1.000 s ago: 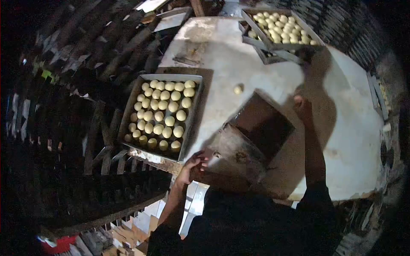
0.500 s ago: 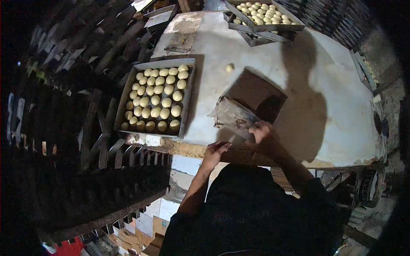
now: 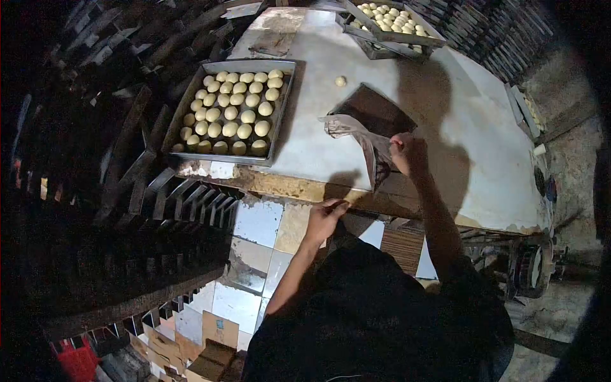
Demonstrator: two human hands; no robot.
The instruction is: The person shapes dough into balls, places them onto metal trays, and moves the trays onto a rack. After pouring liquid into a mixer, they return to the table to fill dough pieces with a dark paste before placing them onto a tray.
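My right hand [image 3: 407, 155] is closed on a thin, limp plastic sheet [image 3: 368, 141], lifting it at the near side of a dark brown rectangular slab [image 3: 375, 108]. The sheet hangs in folds from the slab toward the table's front edge. Just off that edge, close to my body, is my left hand [image 3: 325, 219], its thumb and fingers pinched together. Whatever the left fingers hold, if anything, is too small to tell. A single pale dough ball [image 3: 340, 81] lies on the table beyond the slab.
On the left of the white table [image 3: 312, 153] sits a metal tray [image 3: 272, 149] with rows of dough balls. Stacked trays [image 3: 407, 39] with more dough balls stand at the back. Dark slatted racks [image 3: 146, 184] border the left side. Cardboard boxes [image 3: 219, 328] lie on the tiled floor.
My right hand has drawn the plastic sheet up and to the right, so it now hangs in folds. My left hand has moved off the table edge toward my body. The view has shifted.
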